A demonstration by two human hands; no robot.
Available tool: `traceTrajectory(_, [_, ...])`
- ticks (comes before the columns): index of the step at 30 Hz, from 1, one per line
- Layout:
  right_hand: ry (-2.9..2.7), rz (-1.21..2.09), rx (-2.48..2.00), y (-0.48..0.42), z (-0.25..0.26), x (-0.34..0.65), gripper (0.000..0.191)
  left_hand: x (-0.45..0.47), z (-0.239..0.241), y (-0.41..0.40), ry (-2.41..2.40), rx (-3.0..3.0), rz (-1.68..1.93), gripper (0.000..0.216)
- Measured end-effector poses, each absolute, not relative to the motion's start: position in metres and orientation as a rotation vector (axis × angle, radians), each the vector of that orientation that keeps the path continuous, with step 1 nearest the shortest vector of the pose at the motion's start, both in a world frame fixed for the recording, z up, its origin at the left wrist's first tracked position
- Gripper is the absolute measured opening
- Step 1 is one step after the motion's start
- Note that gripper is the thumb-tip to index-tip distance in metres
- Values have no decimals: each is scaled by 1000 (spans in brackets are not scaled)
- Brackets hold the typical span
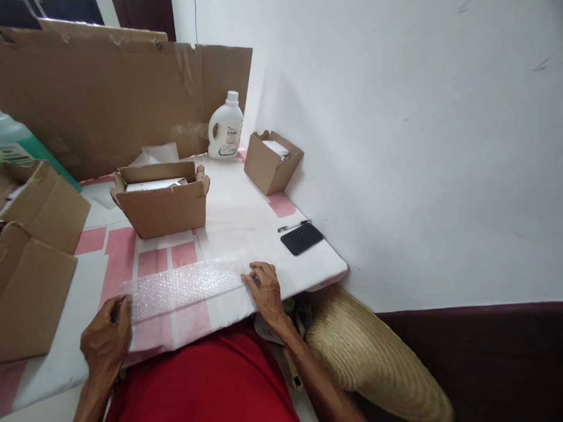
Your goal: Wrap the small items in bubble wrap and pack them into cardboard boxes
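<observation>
A clear strip of bubble wrap point(187, 287) stretches between my two hands, low over the front of the table. My left hand point(108, 328) is closed on its left end, thumb and fingers pinched together. At the other end, my right hand point(264, 290) pinches the right edge between thumb and fingertips. The strip looks flat, and the pink and white tablecloth shows through it. Just behind it stands an open cardboard box point(169, 211) with white items inside.
A black phone point(302, 238) and a pen point(294, 226) lie near the table's right edge. Farther back are a white jug point(226, 129) and a small cardboard box point(270, 164). Cardboard boxes point(35, 293) crowd the left, beside a green-liquid bottle point(39, 146). A woven basket point(373, 357) sits below right.
</observation>
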State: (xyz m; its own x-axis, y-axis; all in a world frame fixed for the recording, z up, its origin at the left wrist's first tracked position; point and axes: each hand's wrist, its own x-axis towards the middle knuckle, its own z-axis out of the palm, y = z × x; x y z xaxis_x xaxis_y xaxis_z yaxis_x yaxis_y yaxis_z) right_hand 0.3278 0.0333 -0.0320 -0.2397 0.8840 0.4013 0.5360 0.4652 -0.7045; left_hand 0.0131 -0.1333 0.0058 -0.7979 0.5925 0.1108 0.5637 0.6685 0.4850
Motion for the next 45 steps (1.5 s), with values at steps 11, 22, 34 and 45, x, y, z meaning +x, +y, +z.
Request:
traceTrajectory(11, [-1896, 289, -1091, 3, -9, 291, 31, 38, 9, -130, 2937, 1562, 1098, 66])
traceTrajectory(22, [-2701, 410, -700, -29, -6, 189, 76, 62, -41, -123, 2570, 2008, 486, 73])
traceTrajectory(34, [-2481, 393, -1210, 21, -33, 292, 83, 69, -19, -117, 2622, 1931, 500, 80])
traceTrajectory(45, [-2696, 343, -874, 112, -26, 292, 79, 42, -16, -144, 2313, 2340, 329, 75])
